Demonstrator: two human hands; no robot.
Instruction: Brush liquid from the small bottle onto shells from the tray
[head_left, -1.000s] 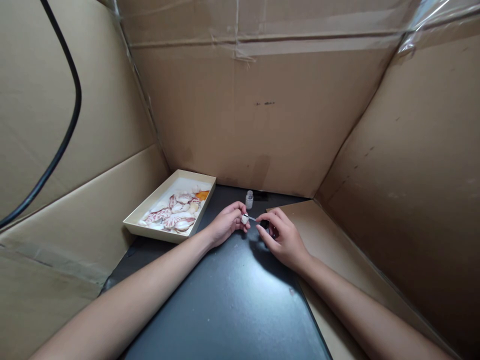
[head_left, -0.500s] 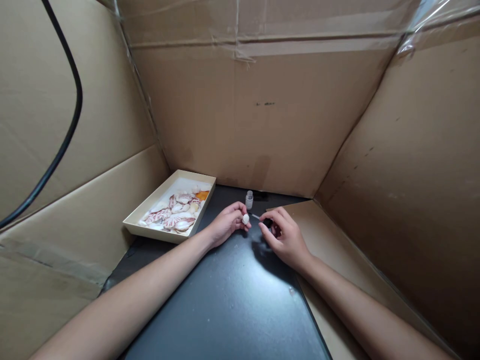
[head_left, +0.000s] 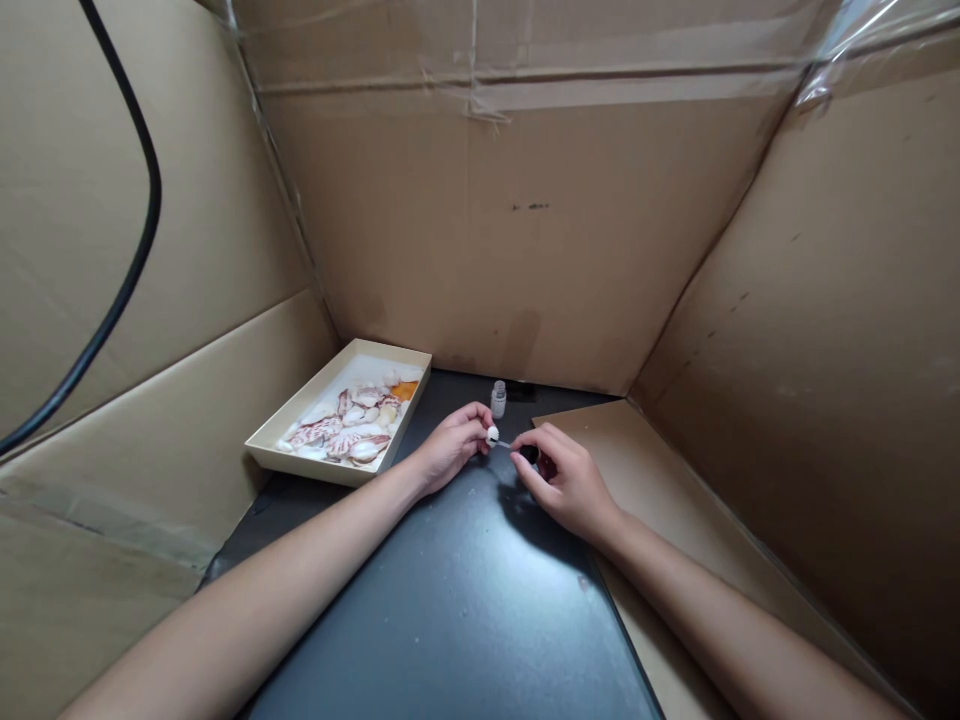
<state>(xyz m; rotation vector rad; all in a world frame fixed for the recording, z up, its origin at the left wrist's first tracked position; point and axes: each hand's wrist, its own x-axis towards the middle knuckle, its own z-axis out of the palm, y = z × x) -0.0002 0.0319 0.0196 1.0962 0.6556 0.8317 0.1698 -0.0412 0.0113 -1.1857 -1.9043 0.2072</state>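
Observation:
Between the fingertips of my left hand (head_left: 459, 444), pinched closed, is a small whitish shell (head_left: 493, 432). My right hand (head_left: 564, 474) is closed on a thin pale applicator stick (head_left: 504, 445), whose tip touches or nearly touches the shell. A dark spot shows on the shell near that tip. Something black (head_left: 529, 453), perhaps a cap, is partly hidden under the right fingers. Just beyond both hands a small clear bottle (head_left: 499, 402) stands upright and uncapped.
To the left a cream tray (head_left: 315, 468) holds several seashells and an orange piece. The dark tabletop (head_left: 442, 600) lies under my hands. A cardboard sheet (head_left: 637, 460) covers its right side, and cardboard walls (head_left: 465, 250) enclose the space. A black cable (head_left: 154, 200) hangs at left.
My right hand has moved slightly left, bringing the stick's tip to the shell. A dark spot now shows on the shell. The left hand, bottle and tray stay about where they were.

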